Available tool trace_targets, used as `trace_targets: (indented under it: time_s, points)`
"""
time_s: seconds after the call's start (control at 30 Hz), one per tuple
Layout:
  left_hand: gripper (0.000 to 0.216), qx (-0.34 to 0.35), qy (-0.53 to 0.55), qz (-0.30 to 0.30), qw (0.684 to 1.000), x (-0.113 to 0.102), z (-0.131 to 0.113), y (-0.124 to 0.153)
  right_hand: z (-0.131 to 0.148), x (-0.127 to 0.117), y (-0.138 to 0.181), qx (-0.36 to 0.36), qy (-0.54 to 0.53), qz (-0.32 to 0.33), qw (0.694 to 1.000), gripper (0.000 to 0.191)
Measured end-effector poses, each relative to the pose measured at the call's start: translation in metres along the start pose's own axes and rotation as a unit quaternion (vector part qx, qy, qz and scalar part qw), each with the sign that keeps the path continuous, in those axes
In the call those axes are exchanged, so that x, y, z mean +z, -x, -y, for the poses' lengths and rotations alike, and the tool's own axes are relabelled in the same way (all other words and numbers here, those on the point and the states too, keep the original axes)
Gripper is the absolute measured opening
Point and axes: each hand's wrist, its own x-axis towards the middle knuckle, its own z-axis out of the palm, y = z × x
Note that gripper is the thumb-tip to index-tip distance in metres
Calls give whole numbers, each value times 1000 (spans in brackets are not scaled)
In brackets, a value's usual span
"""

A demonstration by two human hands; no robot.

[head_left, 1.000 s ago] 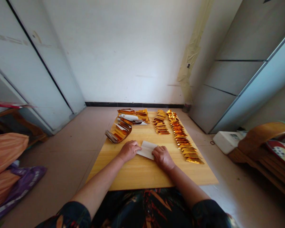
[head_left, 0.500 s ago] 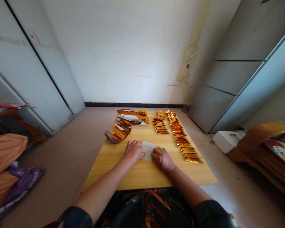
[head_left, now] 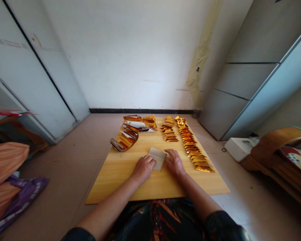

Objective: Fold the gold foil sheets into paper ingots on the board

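Observation:
A small white folded sheet of paper point(head_left: 157, 157) lies on the wooden board point(head_left: 130, 180) in front of me. My left hand point(head_left: 143, 168) rests at the sheet's lower left corner with its fingers curled and pressing on the edge. My right hand point(head_left: 174, 162) presses the sheet's right edge, fingers bent. A long row of folded gold foil pieces point(head_left: 193, 150) runs along the board's right side, and a shorter row point(head_left: 169, 131) lies beside it.
Curved stacks of gold foil sheets point(head_left: 124, 141) and more foil point(head_left: 139, 123) sit at the board's far left. Orange and purple bags point(head_left: 7, 180) lie on the floor at left. A white box point(head_left: 239, 148) and wooden furniture point(head_left: 278, 150) stand at right.
The sheet went from a wide tilted rectangle to a narrower, doubled piece. My left hand moved right and nearer to me; my right hand shifted up along the sheet's right edge.

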Motion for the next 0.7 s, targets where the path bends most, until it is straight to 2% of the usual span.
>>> trace_targets:
  time_s: [0.1,0.2,0.33,0.5,0.7]
  points:
    - [24,-5,7,-7,1000,1,0,1,-4,2,-12,93,9,9,996,39]
    - [26,-9,4,-15,1000,2,0,2,-1,6,-22,123,-3,35,992,40]
    - [27,-12,7,-20,1000,5,0,2,9,10,-23,61,24,50,997,30]
    - [24,-3,16,-39,999,6,1,1,23,7,-9,-26,93,84,992,21]
    - [20,24,9,-54,998,5,3,4,36,1,-2,-81,156,100,979,18]
